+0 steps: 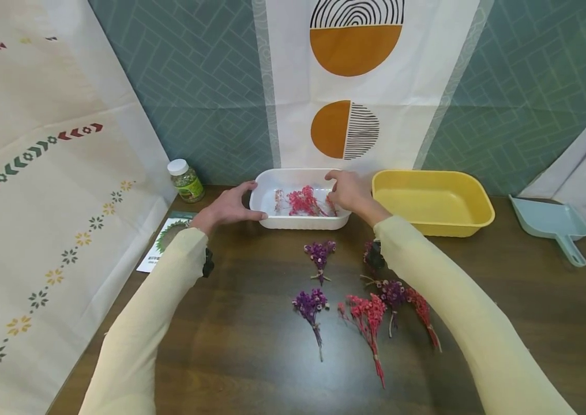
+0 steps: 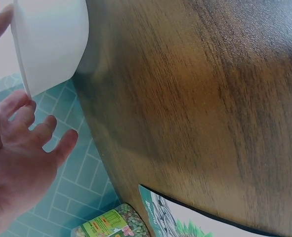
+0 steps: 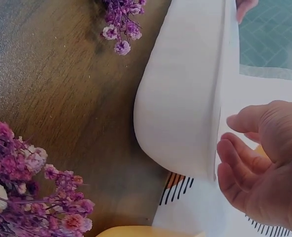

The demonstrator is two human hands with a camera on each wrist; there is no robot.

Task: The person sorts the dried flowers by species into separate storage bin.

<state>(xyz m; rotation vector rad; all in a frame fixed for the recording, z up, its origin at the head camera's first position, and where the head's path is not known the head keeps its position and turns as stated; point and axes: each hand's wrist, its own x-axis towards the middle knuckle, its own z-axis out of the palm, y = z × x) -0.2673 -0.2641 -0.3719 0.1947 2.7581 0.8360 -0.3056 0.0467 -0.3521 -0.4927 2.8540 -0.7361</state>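
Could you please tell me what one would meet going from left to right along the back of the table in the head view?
Small green-labelled jar with a white lid → left hand → white rectangular plastic tray holding pink dried flowers → right hand → yellow rectangular plastic tub → pale blue plastic dustpan.

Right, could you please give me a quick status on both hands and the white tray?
Left hand open on white tray left rim. Right hand open over its right rim. Pink flowers inside. Nothing blocking.
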